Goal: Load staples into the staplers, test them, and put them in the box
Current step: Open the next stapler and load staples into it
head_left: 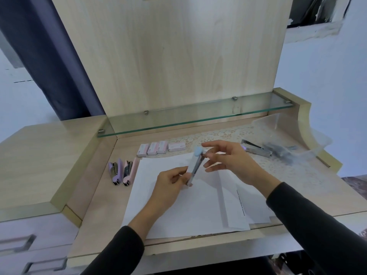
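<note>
No legible text or labels.

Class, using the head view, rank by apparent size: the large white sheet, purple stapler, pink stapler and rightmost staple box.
1. large white sheet
2. purple stapler and pink stapler: alike, not ranked
3. rightmost staple box

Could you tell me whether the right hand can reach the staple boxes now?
Probably yes: the right hand hovers close to the staple boxes, which lie uncovered just beyond the held blue stapler.
</note>
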A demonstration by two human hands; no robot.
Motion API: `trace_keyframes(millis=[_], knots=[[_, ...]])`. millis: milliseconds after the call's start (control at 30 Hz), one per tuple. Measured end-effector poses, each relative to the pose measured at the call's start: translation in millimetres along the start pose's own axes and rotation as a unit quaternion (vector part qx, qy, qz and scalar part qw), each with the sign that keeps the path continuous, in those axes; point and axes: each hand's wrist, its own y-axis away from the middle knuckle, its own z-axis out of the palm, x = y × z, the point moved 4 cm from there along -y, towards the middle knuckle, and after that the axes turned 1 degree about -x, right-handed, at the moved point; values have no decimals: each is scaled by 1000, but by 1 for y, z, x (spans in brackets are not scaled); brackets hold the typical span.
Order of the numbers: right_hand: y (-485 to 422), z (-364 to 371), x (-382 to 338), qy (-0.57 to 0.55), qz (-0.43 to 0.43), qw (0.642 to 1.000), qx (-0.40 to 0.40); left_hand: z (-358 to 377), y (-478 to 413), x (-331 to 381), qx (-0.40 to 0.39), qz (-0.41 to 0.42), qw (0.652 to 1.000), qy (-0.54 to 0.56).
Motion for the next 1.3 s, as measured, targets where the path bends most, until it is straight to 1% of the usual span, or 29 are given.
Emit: trace_keyframes(millis=[133,333,567,700,767,900,1067,1300], knots=[[-3,2,-1,23,1,1000,-3,-4,3,0,-31,-24,998,50],[-2,5,-3,36,5,999,-41,-4,4,1,-87,-36,994,47],[-2,1,4,55,-4,998,-8,-12,-10,19,-51,1,999,-8],[-4,-1,11,117,-13,993,32,-5,-20,30,-48,19,996,-72],[-4,-1,10,136,-22,989,50,-2,-24,34,-33,38,994,-93],[-3,0,8,132,-32,988,79,4,-29,38,-19,51,995,-83],[-1,4,4,121,-36,988,88,12,-33,37,-3,55,995,-87],[-5,8,8,170,-47,980,89,12,-33,32,-7,59,995,-78]])
